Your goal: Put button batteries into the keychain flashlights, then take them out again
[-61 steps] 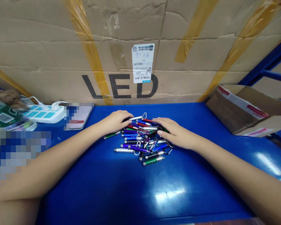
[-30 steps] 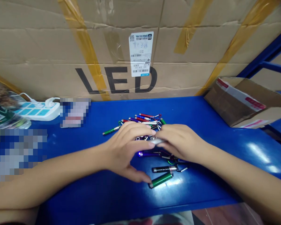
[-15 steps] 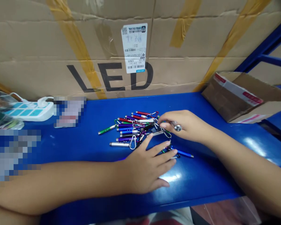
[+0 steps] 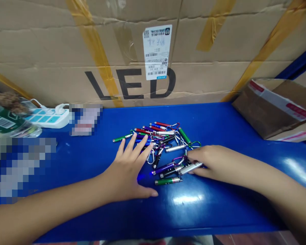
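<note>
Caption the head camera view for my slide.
Left hand spread beside a heap of carabiner keychain flashlights on a blue table, right hand on a silver one.

The keychain flashlights (image 4: pixel 165 149) have glossy metal barrels and shiny metal clips, lying on a glossy blue-painted tabletop (image 4: pixel 219 214). At twelve o'clock, a matt, creased cardboard carton (image 4: pixel 53 44) carries shiny tan packing tape (image 4: pixel 97 58).

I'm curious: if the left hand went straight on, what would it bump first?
Probably the blue keychain flashlight, just past the fingertips of the left hand, though depth is hard to tell.
</note>
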`<state>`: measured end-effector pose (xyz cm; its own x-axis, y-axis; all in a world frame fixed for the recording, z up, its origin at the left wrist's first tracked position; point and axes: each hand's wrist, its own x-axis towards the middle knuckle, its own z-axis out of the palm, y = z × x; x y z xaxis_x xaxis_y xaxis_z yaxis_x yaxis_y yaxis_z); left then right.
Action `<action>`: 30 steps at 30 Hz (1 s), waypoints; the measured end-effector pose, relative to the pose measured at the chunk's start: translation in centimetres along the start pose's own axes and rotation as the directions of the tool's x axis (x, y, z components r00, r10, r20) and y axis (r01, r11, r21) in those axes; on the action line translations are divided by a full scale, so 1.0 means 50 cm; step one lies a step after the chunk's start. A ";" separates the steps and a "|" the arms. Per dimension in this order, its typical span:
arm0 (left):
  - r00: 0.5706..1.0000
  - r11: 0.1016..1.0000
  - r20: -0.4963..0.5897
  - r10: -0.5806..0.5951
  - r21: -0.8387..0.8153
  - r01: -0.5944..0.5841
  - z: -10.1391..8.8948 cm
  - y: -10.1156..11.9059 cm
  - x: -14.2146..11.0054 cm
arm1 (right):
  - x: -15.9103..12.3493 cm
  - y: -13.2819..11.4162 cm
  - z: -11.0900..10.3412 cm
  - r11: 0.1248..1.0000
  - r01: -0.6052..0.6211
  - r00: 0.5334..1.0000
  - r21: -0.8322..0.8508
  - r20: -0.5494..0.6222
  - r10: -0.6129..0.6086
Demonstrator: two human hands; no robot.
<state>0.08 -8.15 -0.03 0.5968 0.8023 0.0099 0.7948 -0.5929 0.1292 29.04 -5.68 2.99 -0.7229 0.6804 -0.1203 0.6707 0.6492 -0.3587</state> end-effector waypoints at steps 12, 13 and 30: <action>0.994 0.996 -0.078 0.075 0.047 -0.071 0.000 0.014 0.009 | 0.027 -0.020 0.053 0.958 0.159 0.837 -0.237 -0.482 -0.258; 0.993 0.996 -0.086 0.080 0.050 -0.076 0.001 0.017 0.006 | 0.021 -0.032 0.060 0.977 0.114 0.835 -0.180 -0.515 -0.193; 0.993 1.000 0.118 -0.024 -0.007 0.025 -0.014 -0.010 0.086 | 0.095 -0.056 0.081 0.990 -0.066 0.947 -0.128 -0.320 0.022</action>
<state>2.17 -4.36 0.66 0.5861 0.8027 -0.1104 0.8089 -0.5718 0.1368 23.07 -5.63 -0.31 -0.6170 0.7673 0.1747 0.7327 0.6411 -0.2281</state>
